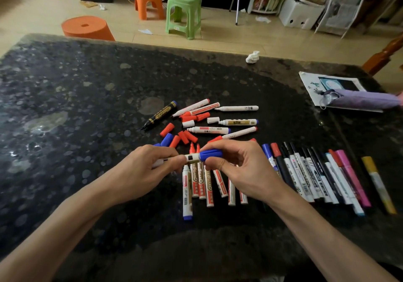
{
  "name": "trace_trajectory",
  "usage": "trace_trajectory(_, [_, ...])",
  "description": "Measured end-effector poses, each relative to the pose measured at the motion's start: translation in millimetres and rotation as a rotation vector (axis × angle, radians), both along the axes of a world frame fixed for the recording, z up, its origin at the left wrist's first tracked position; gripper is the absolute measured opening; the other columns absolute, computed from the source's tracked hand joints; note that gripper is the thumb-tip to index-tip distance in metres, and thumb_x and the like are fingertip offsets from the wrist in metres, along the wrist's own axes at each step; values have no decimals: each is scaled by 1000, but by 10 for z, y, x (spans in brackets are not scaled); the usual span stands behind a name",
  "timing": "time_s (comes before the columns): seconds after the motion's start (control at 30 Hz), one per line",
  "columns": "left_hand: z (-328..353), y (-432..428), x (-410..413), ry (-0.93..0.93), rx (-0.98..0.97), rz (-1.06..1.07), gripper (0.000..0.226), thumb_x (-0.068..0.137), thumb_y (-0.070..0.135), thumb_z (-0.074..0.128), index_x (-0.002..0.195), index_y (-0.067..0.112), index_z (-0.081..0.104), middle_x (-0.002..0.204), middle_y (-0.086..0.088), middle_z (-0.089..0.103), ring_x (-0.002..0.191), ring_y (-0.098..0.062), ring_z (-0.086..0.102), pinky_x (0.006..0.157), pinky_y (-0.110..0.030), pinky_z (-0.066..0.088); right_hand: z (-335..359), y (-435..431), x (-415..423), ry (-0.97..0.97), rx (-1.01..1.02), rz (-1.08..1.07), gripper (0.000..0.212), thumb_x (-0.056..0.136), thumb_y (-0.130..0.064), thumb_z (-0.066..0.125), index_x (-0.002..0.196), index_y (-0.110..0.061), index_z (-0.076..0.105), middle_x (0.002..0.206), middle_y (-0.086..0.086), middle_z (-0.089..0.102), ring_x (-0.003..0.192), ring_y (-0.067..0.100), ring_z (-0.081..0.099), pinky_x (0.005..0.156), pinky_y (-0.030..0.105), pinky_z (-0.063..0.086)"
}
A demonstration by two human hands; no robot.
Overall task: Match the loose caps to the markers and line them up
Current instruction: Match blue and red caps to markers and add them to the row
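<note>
1. The white marker [192, 158] lies level above the table [87, 107], held between both hands. Its barrel runs from the left palm towards the right fingertips.
2. The left hand [139, 170] has its fingers [161, 152] curled tight round the barrel.
3. The right hand [239, 168] pinches the blue cap [210, 154] at the marker's right end between thumb and forefinger. Its other fingers are loosely bent and hold nothing.
4. Under the hands, a short row of markers [201, 183] lies side by side, with a longer row [309, 172] to the right.
5. Beyond the hands, loose red caps [184, 136] and uncapped markers [237, 108] lie scattered.
</note>
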State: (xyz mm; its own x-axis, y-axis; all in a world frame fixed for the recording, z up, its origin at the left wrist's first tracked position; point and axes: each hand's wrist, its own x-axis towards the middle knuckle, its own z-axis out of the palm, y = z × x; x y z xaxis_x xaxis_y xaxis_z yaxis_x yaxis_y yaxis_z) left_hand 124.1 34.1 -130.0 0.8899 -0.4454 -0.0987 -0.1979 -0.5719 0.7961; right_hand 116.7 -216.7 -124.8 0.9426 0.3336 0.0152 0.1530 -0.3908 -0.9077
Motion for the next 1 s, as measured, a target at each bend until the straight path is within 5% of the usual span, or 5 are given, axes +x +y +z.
trace_trajectory(0.27, [54,-37,5,-35,-5,-16,33,91,60,49,104,41,73,83,18,72,75,-7,67,61,-21,49,56,1,-7,141,51,30,18,95,-17,73,112,-21,76,98,-2,77,90,15,76,84,31,62])
trace_trajectory(0.63, [30,-94,-32,-183,-64,122,34,90,58,53,105,39,77,77,22,68,69,-7,63,58,-18,44,16,95,-26,113,169,-122,18,95,-9,71,106,-23,77,85,0,78,78,16,76,76,27,59])
trace_trajectory(0.87, [38,-80,-77,-28,-117,60,27,98,50,53,103,36,76,54,-4,48,48,-11,36,47,-20,29,17,91,-102,-61,43,-105,28,94,-9,74,107,-34,74,94,-11,77,88,13,76,83,34,62])
trace_trajectory(1.0, [59,-38,-44,18,-107,22,29,96,59,52,100,43,76,67,-8,64,56,-27,52,53,-38,42,-15,120,-130,-66,25,-108,24,94,-12,74,111,-30,75,97,-9,77,92,15,75,84,40,63])
